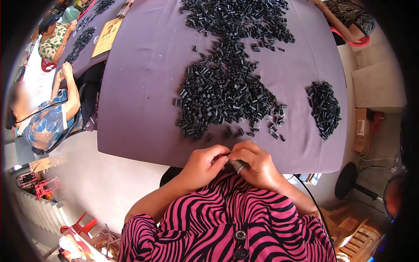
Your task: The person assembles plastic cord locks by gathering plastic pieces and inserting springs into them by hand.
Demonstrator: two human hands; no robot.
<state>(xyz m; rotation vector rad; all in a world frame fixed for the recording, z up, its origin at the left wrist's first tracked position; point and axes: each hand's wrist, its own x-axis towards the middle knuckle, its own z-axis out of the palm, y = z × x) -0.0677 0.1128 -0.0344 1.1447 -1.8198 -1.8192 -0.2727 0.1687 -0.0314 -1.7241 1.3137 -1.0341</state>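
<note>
My left hand and my right hand meet in front of my chest, at the near edge of the table. Their fingertips are pinched together around a small black piece, mostly covered by the fingers. A greyish wrap covers one finger of my right hand. Just beyond the hands lies a large heap of short black tubular pieces. Some clear or whitish bits show at its right side. A smaller heap of similar black pieces sits farther right.
A purple-grey cloth covers the table. Left of it, a person in a blue patterned top sits at another table, with a second person beyond. Someone's arm rests at the far right corner. A dark fan stands at right.
</note>
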